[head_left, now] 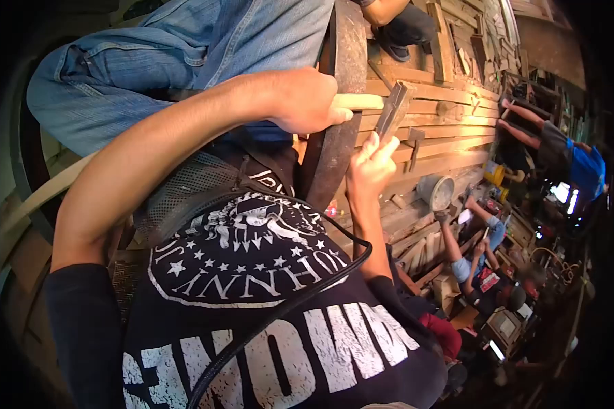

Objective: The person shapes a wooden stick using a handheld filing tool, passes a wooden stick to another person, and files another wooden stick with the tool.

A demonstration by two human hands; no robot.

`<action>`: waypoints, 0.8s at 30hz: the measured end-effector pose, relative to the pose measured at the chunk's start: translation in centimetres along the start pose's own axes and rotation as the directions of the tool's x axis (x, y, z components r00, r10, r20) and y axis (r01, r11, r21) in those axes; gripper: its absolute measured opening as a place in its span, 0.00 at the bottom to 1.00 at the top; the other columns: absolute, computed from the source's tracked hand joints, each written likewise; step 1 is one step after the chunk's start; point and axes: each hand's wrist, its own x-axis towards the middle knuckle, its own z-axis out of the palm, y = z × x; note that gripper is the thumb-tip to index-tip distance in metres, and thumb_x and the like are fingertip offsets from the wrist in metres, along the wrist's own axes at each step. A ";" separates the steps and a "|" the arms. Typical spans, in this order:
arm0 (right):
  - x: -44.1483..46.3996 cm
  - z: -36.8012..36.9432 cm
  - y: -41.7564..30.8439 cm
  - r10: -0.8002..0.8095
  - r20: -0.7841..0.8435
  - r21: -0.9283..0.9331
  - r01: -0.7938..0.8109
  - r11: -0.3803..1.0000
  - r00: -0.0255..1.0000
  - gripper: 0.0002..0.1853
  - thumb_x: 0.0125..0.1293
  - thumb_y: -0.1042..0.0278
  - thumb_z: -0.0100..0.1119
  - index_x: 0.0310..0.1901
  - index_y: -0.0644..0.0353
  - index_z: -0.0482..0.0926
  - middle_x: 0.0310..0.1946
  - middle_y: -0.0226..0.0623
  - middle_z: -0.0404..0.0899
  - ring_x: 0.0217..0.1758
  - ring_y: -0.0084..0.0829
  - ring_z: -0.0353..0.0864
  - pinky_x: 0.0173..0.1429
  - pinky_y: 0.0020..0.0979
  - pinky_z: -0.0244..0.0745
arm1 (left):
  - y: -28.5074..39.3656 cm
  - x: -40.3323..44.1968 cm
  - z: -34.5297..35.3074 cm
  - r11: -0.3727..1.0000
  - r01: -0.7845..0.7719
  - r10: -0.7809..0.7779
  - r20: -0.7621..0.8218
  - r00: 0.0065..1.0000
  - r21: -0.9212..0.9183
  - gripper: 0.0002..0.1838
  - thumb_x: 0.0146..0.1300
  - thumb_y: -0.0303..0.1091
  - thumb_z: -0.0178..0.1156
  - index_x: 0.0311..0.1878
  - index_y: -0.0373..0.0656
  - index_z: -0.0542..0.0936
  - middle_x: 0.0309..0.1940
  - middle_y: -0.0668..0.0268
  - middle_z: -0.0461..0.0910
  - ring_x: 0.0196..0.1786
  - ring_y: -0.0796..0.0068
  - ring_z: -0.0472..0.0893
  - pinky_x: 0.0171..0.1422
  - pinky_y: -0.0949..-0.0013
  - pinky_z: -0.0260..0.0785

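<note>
My left hand is closed around a short pale wooden piece, which points to the right. The end of that piece meets a dark, flat, rectangular block, whose exact kind I cannot make out. My right hand grips the lower end of this block between thumb and fingers. Whether the two pieces are joined or only touching, I cannot tell. A dark, worn curved beam runs just below my left wrist, between my legs and the plank floor.
Wooden planks cover the floor, with a hammer-like tool lying on them. Further right stand a grey bucket and a yellow bucket. Several people are around, including a person in blue. A black cord crosses my shirt.
</note>
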 end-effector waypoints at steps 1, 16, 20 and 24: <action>1.3 0.9 0.5 -0.025 -0.007 -0.001 0.025 1.000 1.000 0.14 0.72 0.65 0.54 0.47 0.68 0.67 0.16 0.55 0.74 0.22 0.58 0.78 0.22 0.48 0.67 | 0.1 0.1 -0.1 1.000 -0.005 0.005 -0.026 1.000 0.001 0.28 0.69 0.51 0.54 0.30 0.28 0.80 0.20 0.44 0.77 0.26 0.47 0.80 0.33 0.51 0.69; 6.8 -7.6 -3.7 -0.069 0.444 -0.311 0.226 0.923 0.893 0.17 0.77 0.59 0.44 0.38 0.67 0.70 0.21 0.64 0.74 0.27 0.63 0.78 0.25 0.52 0.69 | 0.6 -0.1 0.1 0.993 0.005 0.002 -0.059 0.998 0.120 0.26 0.68 0.49 0.56 0.32 0.30 0.81 0.23 0.41 0.79 0.30 0.43 0.81 0.36 0.47 0.72; 2.8 -2.6 -0.9 -0.060 0.468 -0.205 0.174 0.963 0.882 0.19 0.75 0.55 0.46 0.40 0.67 0.71 0.24 0.66 0.76 0.32 0.66 0.79 0.33 0.56 0.72 | 1.2 -1.1 0.0 0.989 0.055 -0.035 -0.144 0.989 0.138 0.20 0.68 0.46 0.57 0.35 0.36 0.83 0.25 0.44 0.80 0.33 0.42 0.82 0.38 0.47 0.74; -0.6 -3.1 2.5 0.269 0.344 -0.252 -0.188 0.949 0.900 0.19 0.76 0.54 0.46 0.39 0.66 0.71 0.23 0.64 0.78 0.31 0.64 0.80 0.33 0.54 0.71 | 1.5 -1.7 0.8 0.981 0.091 -0.059 -0.183 0.981 0.170 0.22 0.68 0.48 0.57 0.37 0.34 0.82 0.25 0.46 0.81 0.33 0.44 0.83 0.38 0.46 0.74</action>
